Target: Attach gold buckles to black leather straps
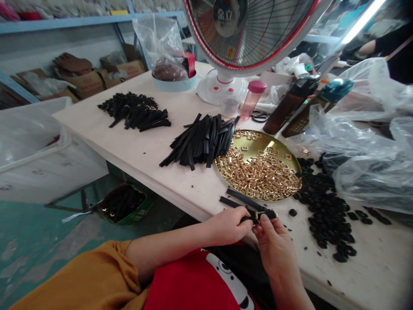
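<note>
Two-handed: pinches strap [232, 202] at buckle [256, 216], left hand [230, 224] and right hand [274, 241] both closed on it, long axis left-right along table [145, 146] edge, free end leftward.

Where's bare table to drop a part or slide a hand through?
Free: table strip between far strap pile and middle strap pile; near-right corner beyond the black loops. Crowded: gold tray, bottles, plastic bags, fan base.

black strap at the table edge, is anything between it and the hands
Nothing visible does. The left hand and right hand already pinch the black strap, with a gold buckle on it, at the near edge of the table. The tray of gold buckles lies just beyond, not between.
</note>
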A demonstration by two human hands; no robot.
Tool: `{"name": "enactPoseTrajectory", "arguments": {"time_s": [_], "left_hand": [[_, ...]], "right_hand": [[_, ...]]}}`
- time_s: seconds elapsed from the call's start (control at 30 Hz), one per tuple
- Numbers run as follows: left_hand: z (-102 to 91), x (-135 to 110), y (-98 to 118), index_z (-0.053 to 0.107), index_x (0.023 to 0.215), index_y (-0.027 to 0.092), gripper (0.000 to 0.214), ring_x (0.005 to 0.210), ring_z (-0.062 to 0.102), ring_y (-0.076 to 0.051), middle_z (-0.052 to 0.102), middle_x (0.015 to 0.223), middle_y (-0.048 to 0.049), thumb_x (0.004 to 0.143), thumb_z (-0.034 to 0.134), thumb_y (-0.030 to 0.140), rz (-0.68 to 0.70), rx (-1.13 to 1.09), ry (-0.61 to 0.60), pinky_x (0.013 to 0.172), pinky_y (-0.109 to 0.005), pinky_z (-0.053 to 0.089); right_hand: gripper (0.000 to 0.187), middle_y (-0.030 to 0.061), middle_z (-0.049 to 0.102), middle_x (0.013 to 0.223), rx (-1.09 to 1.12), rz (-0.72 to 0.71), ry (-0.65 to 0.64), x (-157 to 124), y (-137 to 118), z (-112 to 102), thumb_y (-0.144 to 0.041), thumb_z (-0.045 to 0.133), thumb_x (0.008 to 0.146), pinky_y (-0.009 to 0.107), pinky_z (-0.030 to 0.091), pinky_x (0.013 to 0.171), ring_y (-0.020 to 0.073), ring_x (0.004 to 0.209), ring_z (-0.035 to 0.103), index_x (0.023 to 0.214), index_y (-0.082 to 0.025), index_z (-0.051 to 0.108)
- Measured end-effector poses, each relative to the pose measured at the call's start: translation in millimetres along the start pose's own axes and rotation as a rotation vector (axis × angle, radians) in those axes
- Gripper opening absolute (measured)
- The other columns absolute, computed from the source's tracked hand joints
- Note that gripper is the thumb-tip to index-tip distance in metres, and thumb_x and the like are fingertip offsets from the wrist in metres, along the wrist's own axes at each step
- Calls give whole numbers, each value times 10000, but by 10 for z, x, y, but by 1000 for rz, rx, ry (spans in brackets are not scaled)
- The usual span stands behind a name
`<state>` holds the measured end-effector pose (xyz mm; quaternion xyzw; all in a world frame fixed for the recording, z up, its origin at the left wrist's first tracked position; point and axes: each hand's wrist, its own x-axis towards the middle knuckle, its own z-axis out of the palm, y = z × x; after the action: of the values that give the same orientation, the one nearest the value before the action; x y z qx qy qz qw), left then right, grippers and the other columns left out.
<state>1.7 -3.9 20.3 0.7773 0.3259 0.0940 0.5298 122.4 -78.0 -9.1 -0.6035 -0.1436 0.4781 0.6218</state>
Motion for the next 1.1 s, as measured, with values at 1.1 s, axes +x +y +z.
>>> {"name": "enactPoseTrajectory", "arguments": {"time_s": [1.1], "left_hand": [[9, 171, -77, 492, 876, 146, 344, 449, 450, -74, 512, 573, 49, 740, 529, 461, -219, -363, -128, 425, -179, 317]], "right_hand": [[260, 6, 570, 649, -691, -405, -208, -50, -129, -270, -387, 391, 851, 266, 431, 586, 157, 621, 538, 806, -205, 571]]}}
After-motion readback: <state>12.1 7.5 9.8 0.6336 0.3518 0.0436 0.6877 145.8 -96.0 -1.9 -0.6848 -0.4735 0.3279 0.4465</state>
